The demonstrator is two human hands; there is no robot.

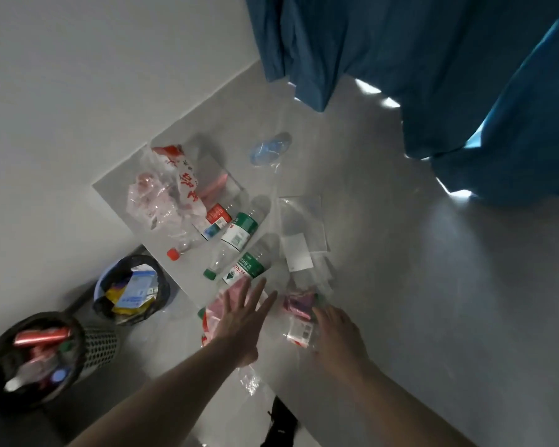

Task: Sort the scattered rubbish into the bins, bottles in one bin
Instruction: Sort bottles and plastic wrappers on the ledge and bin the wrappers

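Bottles with green labels [241, 232] lie on the floor just beyond the left hand [239, 321], whose fingers are spread flat over a pink plastic bag [215, 312]. Right hand [334, 335] has its fingers curled onto a crumpled wrapper [299, 306]. Off past the left wrist, the mesh bin [102, 345] holds bottles and the blue bin [102, 283] holds wrappers.
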